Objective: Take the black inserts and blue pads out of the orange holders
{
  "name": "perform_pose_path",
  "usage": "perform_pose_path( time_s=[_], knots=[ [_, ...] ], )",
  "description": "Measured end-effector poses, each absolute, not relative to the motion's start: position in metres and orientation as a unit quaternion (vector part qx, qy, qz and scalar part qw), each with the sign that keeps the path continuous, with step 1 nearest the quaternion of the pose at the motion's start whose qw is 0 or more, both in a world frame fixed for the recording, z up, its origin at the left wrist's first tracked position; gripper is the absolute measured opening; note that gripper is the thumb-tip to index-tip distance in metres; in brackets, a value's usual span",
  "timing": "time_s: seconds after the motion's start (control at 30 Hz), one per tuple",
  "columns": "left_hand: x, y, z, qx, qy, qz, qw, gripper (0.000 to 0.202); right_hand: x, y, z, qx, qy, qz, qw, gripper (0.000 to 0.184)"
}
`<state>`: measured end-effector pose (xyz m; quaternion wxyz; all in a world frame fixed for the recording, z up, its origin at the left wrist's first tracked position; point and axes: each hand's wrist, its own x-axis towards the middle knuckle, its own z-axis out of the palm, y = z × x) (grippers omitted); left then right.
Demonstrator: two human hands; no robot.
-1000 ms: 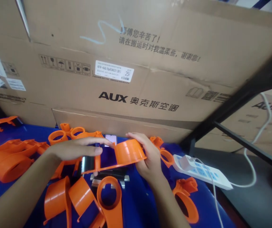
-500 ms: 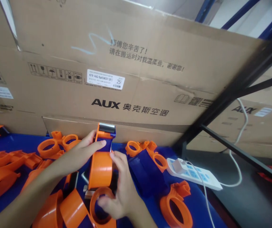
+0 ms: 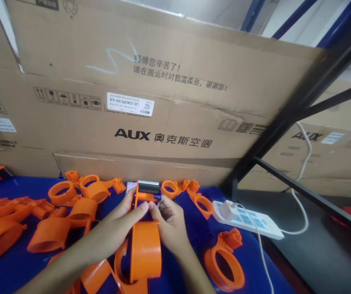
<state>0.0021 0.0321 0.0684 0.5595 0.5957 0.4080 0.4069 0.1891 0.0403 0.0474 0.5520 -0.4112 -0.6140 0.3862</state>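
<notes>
Both of my hands are on an orange tape dispenser (image 3: pixel 146 251), held upright over the table with its toothed metal edge and black roller at the top. My left hand (image 3: pixel 129 218) grips the neck from the left, thumb across the front. From the right, my right hand (image 3: pixel 171 220) pinches near a small blue part (image 3: pixel 157 197) just below the roller; its fingertips partly hide what they hold. More orange dispenser parts (image 3: pixel 98 273) lie just under and to the left of the held one.
Several orange dispenser frames (image 3: pixel 48 234) lie on the blue tabletop (image 3: pixel 19 183). A single frame (image 3: pixel 224 265) and a white power strip (image 3: pixel 249 220) with a plug and cable are at right. A phone (image 3: pixel 130 187) lies behind my hands. Cardboard (image 3: pixel 175 102) and a black metal post (image 3: pixel 273 118) stand behind.
The dispenser has come lower and a little right. My right hand has moved up from beside the orange ring to the part below the roller. My left hand still holds the neck.
</notes>
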Motion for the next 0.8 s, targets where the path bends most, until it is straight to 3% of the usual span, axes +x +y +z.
perform_pose_path(
  time_s=[0.27,0.47,0.8],
  knots=[
    [0.001,0.051,0.073,0.635,0.385,0.45,0.496,0.047,0.175,0.036,0.049,-0.397,-0.547,0.48,0.56,0.032],
    [0.0,0.043,0.086,0.639,0.447,0.417,0.466,0.052,0.18,0.037,0.053,-0.374,-0.602,0.469,0.527,0.036],
    [-0.002,0.035,0.102,0.573,0.491,0.42,0.504,0.042,0.182,0.036,0.057,-0.351,-0.612,0.459,0.54,0.031]
  ],
)
